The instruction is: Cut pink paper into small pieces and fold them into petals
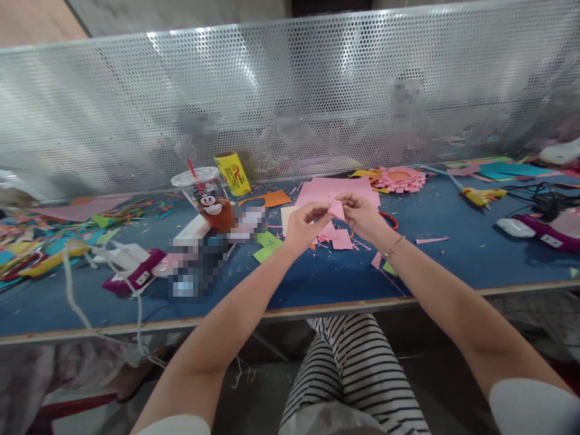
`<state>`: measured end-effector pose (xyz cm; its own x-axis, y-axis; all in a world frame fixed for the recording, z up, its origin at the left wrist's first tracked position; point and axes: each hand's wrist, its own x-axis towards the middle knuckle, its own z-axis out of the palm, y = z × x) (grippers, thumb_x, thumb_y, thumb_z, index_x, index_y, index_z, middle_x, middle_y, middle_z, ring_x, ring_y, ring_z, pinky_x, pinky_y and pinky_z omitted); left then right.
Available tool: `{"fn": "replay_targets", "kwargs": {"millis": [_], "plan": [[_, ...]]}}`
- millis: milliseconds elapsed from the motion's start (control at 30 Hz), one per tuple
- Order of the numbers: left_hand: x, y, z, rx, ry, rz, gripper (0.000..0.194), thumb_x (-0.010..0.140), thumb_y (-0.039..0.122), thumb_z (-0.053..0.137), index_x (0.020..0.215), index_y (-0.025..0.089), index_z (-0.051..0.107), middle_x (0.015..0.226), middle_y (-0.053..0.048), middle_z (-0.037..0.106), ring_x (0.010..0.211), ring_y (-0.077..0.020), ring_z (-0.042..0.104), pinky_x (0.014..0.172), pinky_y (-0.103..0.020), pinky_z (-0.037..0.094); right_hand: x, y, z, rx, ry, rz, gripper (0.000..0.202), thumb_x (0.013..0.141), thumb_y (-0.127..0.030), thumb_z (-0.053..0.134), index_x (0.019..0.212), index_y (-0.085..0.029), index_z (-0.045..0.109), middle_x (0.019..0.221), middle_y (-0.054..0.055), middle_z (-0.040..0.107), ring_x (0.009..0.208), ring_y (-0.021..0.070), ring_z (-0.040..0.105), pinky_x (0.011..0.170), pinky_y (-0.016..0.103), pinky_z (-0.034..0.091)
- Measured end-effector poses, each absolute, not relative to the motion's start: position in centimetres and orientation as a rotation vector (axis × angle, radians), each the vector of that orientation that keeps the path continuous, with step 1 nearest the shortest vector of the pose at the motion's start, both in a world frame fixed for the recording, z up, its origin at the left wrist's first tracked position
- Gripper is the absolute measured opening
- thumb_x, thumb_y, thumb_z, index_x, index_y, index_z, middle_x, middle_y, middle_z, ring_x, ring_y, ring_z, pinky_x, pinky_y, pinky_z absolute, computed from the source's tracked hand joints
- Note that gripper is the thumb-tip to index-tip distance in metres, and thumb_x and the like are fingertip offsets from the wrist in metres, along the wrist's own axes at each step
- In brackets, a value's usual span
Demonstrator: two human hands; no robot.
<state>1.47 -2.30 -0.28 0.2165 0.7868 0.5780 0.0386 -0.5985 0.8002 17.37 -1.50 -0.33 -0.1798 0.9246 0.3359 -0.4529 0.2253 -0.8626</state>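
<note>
A small folded piece of pink paper (336, 210) is held between my two hands, above the blue table. My left hand (307, 227) pinches its left side with thumb and forefinger. On the right side, the fingertips of my right hand (361, 216) close on the same piece. Behind them lies a larger pink sheet (312, 191). Small pink squares (342, 240) and thin scraps are scattered just below the hands. Green paper pieces (268, 246) lie left of them. Red scissor handles (390, 220) show partly beside my right wrist.
A plastic cup with a red straw (211, 202), a yellow box (233, 174) and a purple power strip (136, 272) with cables stand left. A pink paper flower (401, 179) and yellow glue gun (483, 196) lie right. A perforated metal screen (272, 78) rises behind.
</note>
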Motion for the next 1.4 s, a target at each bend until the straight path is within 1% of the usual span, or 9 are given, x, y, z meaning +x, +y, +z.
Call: {"fn": "replay_targets", "kwargs": {"millis": [100,267,400,533,767,933,1067,1200,1400], "plan": [[1.5,-2.4,-0.1,1.782,0.78,1.423,0.023,0.065,0.027,0.067,0.086,0.016,0.065,0.085,-0.006,0.067,0.08,-0.0155,0.062,0.077,-0.031,0.05,17.7,-1.1,-0.7,-0.542,-1.168,1.427,0.025,0.06,-0.016,0.07,0.083,-0.021,0.06,0.074,-0.003,0.058,0.065,0.0069,0.056,0.063,0.022,0.049],[1.6,-2.3,-0.2,1.762,0.82,1.426,0.02,0.063,0.027,0.068,0.079,0.015,0.065,0.077,-0.005,0.066,0.075,-0.0149,0.062,0.074,-0.03,0.049,17.7,-1.0,-0.9,-0.549,-1.126,1.532,0.019,0.063,-0.018,0.068,0.081,-0.02,0.061,0.074,-0.003,0.055,0.059,0.0048,0.051,0.06,0.02,0.049],[1.7,-2.3,-0.3,1.761,0.86,1.444,0.018,0.064,0.029,0.066,0.077,0.015,0.063,0.073,-0.004,0.064,0.071,-0.0142,0.061,0.07,-0.029,0.049,17.3,-1.5,-0.6,-0.552,-1.125,1.5,0.017,0.064,-0.018,0.068,0.079,-0.021,0.06,0.066,-0.005,0.049,0.055,0.0047,0.046,0.06,0.022,0.049],[1.7,-2.4,-0.4,1.792,0.902,1.465,0.017,0.066,0.029,0.064,0.075,0.015,0.062,0.072,-0.003,0.063,0.068,-0.0125,0.06,0.067,-0.026,0.047,16.8,-2.0,-0.5,-0.533,-1.111,1.498,0.018,0.062,-0.015,0.068,0.077,-0.021,0.06,0.059,-0.007,0.043,0.054,0.0037,0.044,0.066,0.022,0.049],[1.9,-2.9,-0.5,1.899,1.026,1.569,0.012,0.072,0.027,0.057,0.071,0.016,0.061,0.068,-0.001,0.061,0.063,-0.0104,0.056,0.062,-0.024,0.044,15.8,-2.2,-0.8,-0.538,-1.046,1.439,0.02,0.061,-0.017,0.068,0.077,-0.021,0.057,0.075,-0.005,0.05,0.067,0.0057,0.052,0.067,0.022,0.048],[2.0,-2.9,-0.5,1.948,1.074,1.601,0.01,0.071,0.023,0.055,0.066,0.016,0.06,0.068,-0.001,0.06,0.063,-0.0099,0.053,0.06,-0.023,0.042,15.4,-2.2,-1.1,-0.539,-1.052,1.383,0.023,0.06,-0.014,0.065,0.079,-0.021,0.055,0.069,-0.006,0.045,0.063,0.0051,0.047,0.064,0.021,0.046],[2.0,-2.8,-0.5,1.909,1.086,1.578,0.011,0.071,0.024,0.054,0.066,0.017,0.06,0.064,0.0,0.057,0.057,-0.009,0.049,0.056,-0.023,0.039,15.2,-1.9,-1.5,-0.564,-1.105,1.286,0.025,0.059,-0.013,0.062,0.081,-0.021,0.054,0.067,-0.007,0.043,0.057,0.0042,0.042,0.059,0.02,0.043],[2.1,-2.7,-0.7,1.786,1.003,1.519,0.01,0.071,0.024,0.054,0.068,0.016,0.06,0.066,0.0,0.06,0.061,-0.0103,0.055,0.062,-0.025,0.044,15.0,-1.6,-2.0,-0.631,-1.174,1.104,0.025,0.061,-0.013,0.056,0.084,-0.021,0.052,0.07,-0.006,0.043,0.057,0.0048,0.04,0.055,0.02,0.039],[2.4,-2.2,-1.1,1.452,0.852,1.456,0.011,0.067,0.024,0.06,0.073,0.015,0.058,0.066,-0.001,0.062,0.064,-0.012,0.061,0.073,-0.032,0.051,14.9,-1.8,-2.2,-0.736,-1.273,0.86,0.023,0.066,-0.016,0.053,0.088,-0.021,0.052,0.07,-0.004,0.045,0.061,0.007,0.043,0.057,0.022,0.037]]}}
